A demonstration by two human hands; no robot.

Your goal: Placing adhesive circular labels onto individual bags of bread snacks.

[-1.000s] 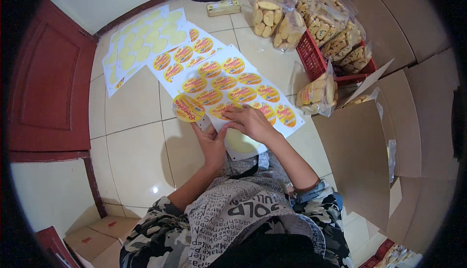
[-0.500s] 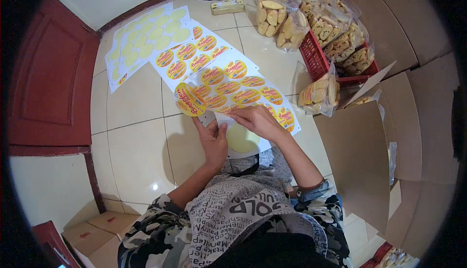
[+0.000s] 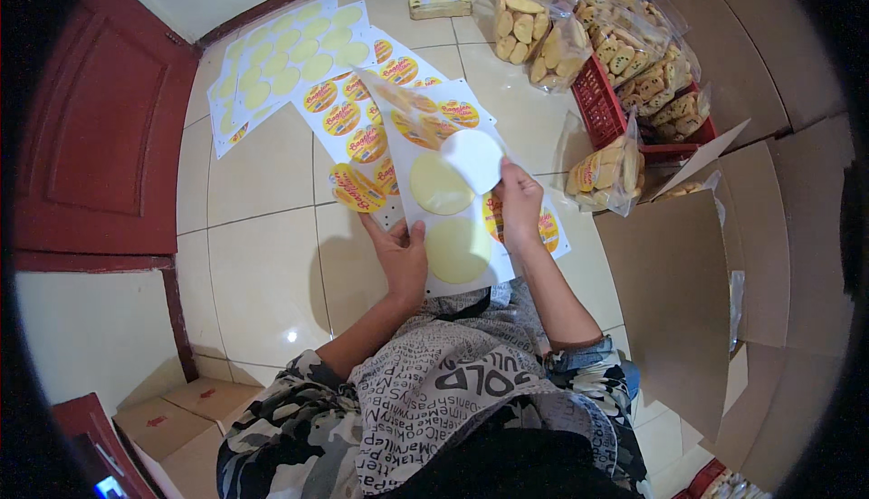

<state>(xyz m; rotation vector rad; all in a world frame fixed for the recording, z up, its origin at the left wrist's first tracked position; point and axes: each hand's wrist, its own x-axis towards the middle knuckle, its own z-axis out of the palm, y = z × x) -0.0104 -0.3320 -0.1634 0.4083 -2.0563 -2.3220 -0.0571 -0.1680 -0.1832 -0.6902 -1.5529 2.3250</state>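
A sheet of round yellow-and-orange stickers (image 3: 507, 274) lies before me, its near left part showing two bare pale-yellow circles. My left hand (image 3: 400, 259) grips the left edge of this sheet, thumb on top. At that hand's raised fingertip is a loose round sticker (image 3: 358, 188), printed side up. Between the fingers of my right hand (image 3: 521, 205) is a peeled sticker (image 3: 472, 161), white back showing, above the upper bare circle. The sheet's left side is lifted and curled beyond it. Another printed sticker sheet (image 3: 342, 119) lies partly underneath.
Used backing sheets (image 3: 288, 53) lie far left near a red door (image 3: 109, 110). A red crate (image 3: 597, 98) of bagged cookies (image 3: 634, 51) stands far right, with more bags beside it. An open cardboard box (image 3: 665, 300) is at the right. A small pack (image 3: 440, 5) lies at the back.
My right hand has moved up and right, peeling a sticker off the sheet and exposing a second bare circle. The sheet's left side has lifted. My left hand stays nearly in place.
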